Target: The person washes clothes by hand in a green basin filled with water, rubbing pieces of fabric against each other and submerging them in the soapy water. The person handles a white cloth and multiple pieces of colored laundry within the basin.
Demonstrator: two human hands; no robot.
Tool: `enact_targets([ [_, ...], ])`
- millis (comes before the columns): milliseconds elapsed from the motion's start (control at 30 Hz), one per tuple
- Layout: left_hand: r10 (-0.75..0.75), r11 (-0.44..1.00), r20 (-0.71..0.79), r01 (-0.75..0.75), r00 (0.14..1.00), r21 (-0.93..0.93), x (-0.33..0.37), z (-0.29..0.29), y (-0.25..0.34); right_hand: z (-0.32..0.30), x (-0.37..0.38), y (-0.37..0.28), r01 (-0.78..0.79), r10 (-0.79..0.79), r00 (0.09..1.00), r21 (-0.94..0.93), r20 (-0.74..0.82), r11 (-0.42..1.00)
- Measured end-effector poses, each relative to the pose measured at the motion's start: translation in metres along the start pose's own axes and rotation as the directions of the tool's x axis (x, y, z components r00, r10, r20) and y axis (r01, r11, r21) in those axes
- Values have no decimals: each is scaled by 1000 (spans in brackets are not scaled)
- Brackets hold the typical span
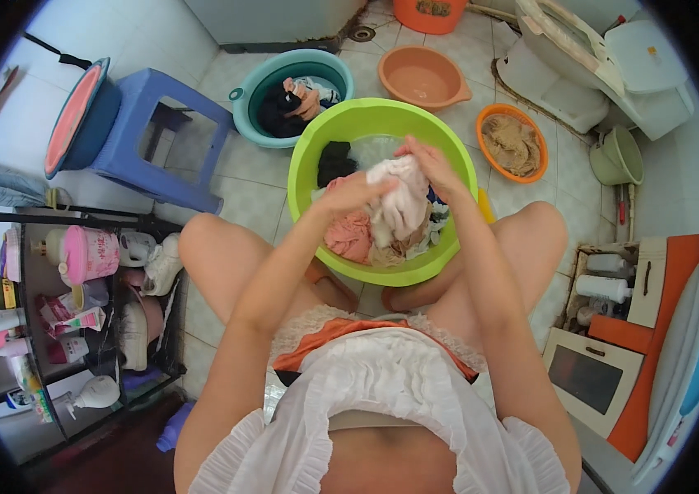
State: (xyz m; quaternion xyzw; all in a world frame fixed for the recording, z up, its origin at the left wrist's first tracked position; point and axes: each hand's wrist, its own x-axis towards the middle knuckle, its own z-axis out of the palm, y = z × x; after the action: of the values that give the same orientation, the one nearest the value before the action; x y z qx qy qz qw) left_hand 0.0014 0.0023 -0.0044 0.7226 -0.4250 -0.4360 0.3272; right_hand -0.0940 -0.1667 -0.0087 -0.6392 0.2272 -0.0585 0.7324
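Observation:
Between my two hands a bunched white cloth is held up over a large lime-green basin. My left hand grips its left side. On the upper right side, my right hand presses against the same cloth, fingers bent over it and slightly blurred. Below the cloth, a pink cloth lies against the basin's near left, with beige and patterned fabric beside it. A black cloth rests at the left inner wall. Cloudy, sudsy water shows at the far side.
Beyond the basin stand a teal basin with dark and peach clothes, a peach basin and an orange bowl with tan cloth. A blue stool is at left, above a crowded shelf. A toilet stands far right.

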Motion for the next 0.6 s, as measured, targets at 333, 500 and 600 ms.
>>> enact_targets([
  [333,42,-99,-71,-66,997,-993,-12,-44,-22,22,-30,-2,43,38,873,-153,486,987],
  [500,56,204,88,75,995,-976,-29,-33,6,13,-27,-15,-152,19,969,539,245,828],
  [600,56,482,140,96,989,-871,-27,-22,12,11,-25,-19,-145,110,989,758,97,636],
])
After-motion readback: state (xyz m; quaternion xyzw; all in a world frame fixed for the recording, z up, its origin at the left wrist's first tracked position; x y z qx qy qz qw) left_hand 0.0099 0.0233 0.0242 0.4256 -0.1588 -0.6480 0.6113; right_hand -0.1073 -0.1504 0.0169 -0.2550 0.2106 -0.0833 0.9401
